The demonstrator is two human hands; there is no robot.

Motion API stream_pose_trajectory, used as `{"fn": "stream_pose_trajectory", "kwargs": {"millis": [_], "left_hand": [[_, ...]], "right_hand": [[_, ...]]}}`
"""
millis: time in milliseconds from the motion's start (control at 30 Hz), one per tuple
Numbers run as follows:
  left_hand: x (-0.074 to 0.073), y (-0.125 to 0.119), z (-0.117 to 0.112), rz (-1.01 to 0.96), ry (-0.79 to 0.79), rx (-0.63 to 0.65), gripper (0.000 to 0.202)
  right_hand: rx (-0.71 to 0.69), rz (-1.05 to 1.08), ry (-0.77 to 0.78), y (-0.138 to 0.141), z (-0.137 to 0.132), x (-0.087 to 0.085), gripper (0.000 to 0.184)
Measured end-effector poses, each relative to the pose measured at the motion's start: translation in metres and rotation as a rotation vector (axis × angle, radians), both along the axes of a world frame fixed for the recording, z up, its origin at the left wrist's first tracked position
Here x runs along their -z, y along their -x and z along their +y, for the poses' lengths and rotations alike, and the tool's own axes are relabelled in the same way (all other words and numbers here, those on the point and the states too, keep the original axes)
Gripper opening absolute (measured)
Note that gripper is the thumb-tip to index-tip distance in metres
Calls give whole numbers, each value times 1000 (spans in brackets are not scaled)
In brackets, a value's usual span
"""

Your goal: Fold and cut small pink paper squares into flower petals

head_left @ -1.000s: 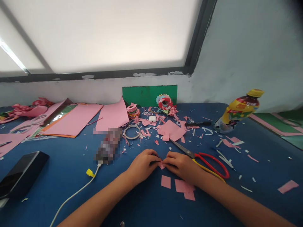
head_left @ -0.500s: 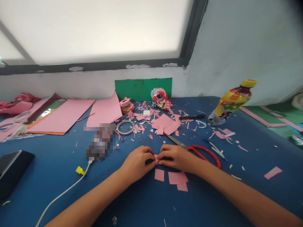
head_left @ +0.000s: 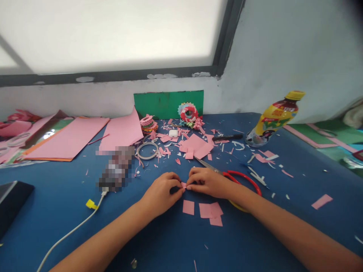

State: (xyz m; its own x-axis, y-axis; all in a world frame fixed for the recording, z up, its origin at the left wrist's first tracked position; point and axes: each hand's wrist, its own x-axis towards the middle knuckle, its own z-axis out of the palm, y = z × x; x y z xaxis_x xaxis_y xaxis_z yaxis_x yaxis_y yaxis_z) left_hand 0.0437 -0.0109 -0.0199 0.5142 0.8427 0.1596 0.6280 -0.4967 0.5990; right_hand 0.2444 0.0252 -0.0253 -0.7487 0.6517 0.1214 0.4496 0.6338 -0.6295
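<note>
My left hand and my right hand meet over the blue table, both pinching one small pink paper piece between fingertips. Most of that piece is hidden by the fingers. Just below the hands lie a few loose pink paper squares. Red-handled scissors lie right behind my right hand, partly covered by the wrist.
Pink scraps and a folded pink sheet litter the middle. A tape ring, a white earbud case, paper rosettes, a green card, a yellow-capped bottle, large pink sheets, a dark device and a white cable surround the hands.
The view has drifted right and down, so everything sits further left and higher. Both hands stay together on the small pink piece, with the fingertips shifting slightly.
</note>
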Motion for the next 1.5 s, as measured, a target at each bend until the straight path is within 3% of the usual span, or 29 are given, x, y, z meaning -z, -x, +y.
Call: {"fn": "stream_pose_trajectory", "kwargs": {"millis": [333,633,767,933,1067,1233,1400,1500], "left_hand": [[2,-5,1,-76,128,-170,8],[1,-7,2,-41,140,-186,6],[-5,-4,-1,115,12,-68,11],[-19,-6,-12,581,-243,188,25],[-26,-6,-16,711,-308,275,26],[-27,-1,-11,611,-246,284,22],[-13,-2,-2,338,-151,56,17],[-7,-5,0,254,-139,14,17]], "right_hand": [[191,-48,136,14,-1,-11,12],[248,-107,163,20,-1,-13,6],[262,-133,174,23,-2,-15,6],[311,-144,145,24,-6,-17,13],[300,-128,182,19,-1,-14,14],[219,-89,244,11,7,-10,3],[118,-22,204,4,5,-7,10],[42,-5,117,2,5,-5,11]]}}
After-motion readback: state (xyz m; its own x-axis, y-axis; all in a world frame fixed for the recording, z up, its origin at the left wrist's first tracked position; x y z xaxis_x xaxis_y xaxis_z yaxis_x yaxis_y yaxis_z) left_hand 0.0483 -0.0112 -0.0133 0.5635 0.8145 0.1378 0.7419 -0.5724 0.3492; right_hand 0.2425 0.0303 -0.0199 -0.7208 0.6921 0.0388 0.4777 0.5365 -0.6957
